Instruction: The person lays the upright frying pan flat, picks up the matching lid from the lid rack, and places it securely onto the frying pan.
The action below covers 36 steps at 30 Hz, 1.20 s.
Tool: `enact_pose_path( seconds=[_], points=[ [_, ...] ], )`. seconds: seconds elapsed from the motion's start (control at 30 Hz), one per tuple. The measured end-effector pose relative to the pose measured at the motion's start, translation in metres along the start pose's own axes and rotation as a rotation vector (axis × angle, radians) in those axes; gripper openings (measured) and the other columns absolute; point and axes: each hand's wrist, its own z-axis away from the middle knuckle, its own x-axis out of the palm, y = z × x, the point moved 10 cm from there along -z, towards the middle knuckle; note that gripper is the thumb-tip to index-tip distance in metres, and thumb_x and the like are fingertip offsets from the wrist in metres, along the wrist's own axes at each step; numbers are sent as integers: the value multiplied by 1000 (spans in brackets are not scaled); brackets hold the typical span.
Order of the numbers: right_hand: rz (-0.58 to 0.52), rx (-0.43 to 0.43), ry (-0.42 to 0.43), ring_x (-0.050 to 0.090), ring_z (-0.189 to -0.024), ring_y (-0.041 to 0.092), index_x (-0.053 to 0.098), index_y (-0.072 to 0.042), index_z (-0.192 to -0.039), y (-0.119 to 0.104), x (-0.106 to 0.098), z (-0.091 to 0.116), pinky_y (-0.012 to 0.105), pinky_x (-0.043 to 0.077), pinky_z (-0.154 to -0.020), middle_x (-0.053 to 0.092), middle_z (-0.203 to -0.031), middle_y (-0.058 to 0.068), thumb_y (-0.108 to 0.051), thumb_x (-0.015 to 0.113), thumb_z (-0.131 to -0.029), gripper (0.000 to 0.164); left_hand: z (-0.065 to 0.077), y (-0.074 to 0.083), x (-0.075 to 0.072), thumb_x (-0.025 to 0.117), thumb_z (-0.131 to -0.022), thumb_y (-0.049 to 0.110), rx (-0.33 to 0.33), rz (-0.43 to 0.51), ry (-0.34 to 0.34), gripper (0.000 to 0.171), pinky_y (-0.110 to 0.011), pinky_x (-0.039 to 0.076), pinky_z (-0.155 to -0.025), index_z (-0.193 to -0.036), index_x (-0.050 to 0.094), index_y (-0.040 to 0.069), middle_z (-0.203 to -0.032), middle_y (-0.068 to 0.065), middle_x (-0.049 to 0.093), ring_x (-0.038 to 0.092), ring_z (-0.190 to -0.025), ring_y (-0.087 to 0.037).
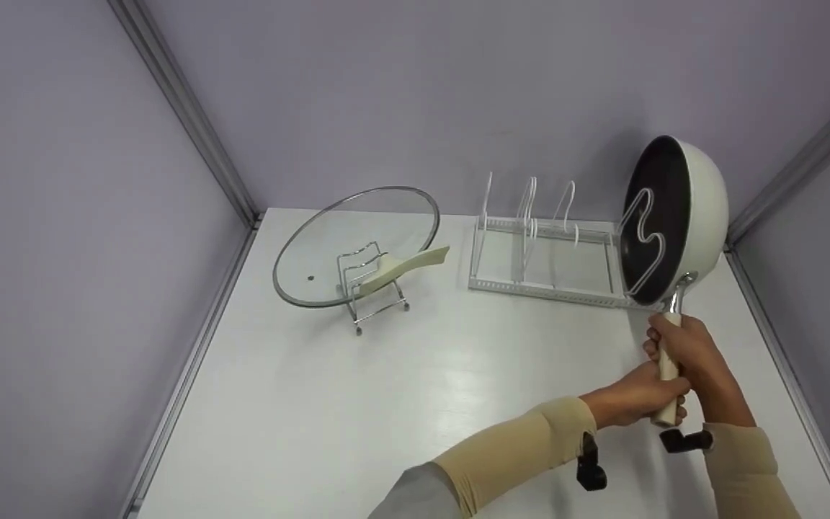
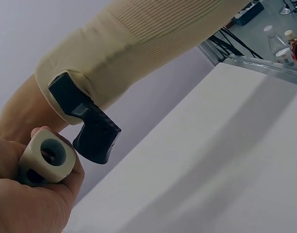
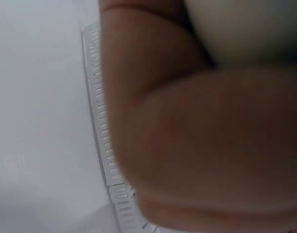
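A deep frying pan (image 1: 705,209), white outside and dark inside, stands on its side at the right end of a white expandable rack (image 1: 552,292). One wavy wire divider (image 1: 647,229) of the rack shows in front of the pan's dark inside. My right hand (image 1: 694,353) grips the upper part of the cream handle (image 1: 668,366), close to the metal joint. Lower down, my left hand (image 1: 635,395) holds the same handle near its end. In the left wrist view the handle's hollow end (image 2: 49,158) pokes out of the left hand. Fingers fill most of the right wrist view.
Left of the rack, a glass lid (image 1: 343,238) with a cream handle (image 1: 404,268) leans tilted in a small chrome wire stand (image 1: 380,311). Several more wire dividers (image 1: 528,202) rise from the rack. Walls border the white table (image 1: 386,404) at the back and both sides.
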Motion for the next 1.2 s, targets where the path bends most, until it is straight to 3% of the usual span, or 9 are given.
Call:
enact_pose_path(
  seconds=[0.2, 0.6, 1.2],
  points=[
    [-1, -24, 17, 57, -58, 4, 48, -4, -96, -3, 0, -1, 23, 52, -55, 55, -69, -6, -18, 42, -109, 20, 0, 2, 0, 51, -102, 2, 29, -45, -1, 18, -23, 47, -52, -90, 50, 17, -69, 1, 49, 52, -56, -11],
    [12, -48, 74, 57, -57, 3, 49, -3, -97, -6, -3, 2, 22, 52, -54, 56, -66, -8, -18, 42, -107, 20, 0, 7, -1, 52, -104, 6, 56, -153, 4, 16, -21, 48, -52, -91, 52, 15, -69, 3, 52, 54, -55, -8],
    [92, -45, 85, 56, -57, 4, 51, -5, -91, -4, -4, 0, 24, 52, -54, 55, -64, -8, -20, 42, -107, 24, 3, 8, -4, 53, -103, 8, 76, -204, 39, 18, -20, 47, -51, -87, 52, 14, -67, 4, 52, 54, -53, -7]
  ],
)
